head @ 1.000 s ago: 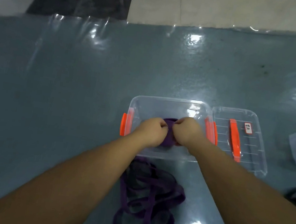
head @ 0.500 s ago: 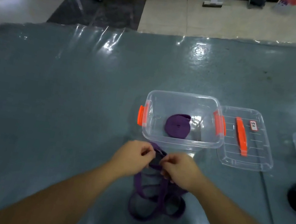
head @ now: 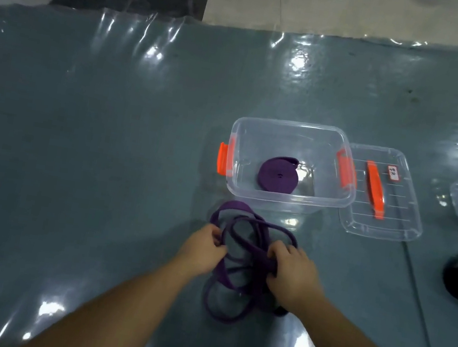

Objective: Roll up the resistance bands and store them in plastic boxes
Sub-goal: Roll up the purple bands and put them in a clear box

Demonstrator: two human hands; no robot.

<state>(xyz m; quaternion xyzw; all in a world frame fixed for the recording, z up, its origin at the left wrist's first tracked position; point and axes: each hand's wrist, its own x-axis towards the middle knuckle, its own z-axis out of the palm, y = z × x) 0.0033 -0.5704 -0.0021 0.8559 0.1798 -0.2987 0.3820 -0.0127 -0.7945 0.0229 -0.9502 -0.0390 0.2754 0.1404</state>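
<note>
While both grip | loose purple band between left hand, right hand

2 bare forearms reach in from the bottom edge, with no sleeves, gloves, watch or rings showing. The left hand and right hand are bare too, with short nails on the fingers that show.

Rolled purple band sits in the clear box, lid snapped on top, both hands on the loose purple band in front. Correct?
Not quite. The lid is off: the head view shows it lying flat on the mat just right of the clear box, which stands open. The rest holds: the rolled purple band lies inside, and the left hand and right hand grip the loose purple band in front.
</note>
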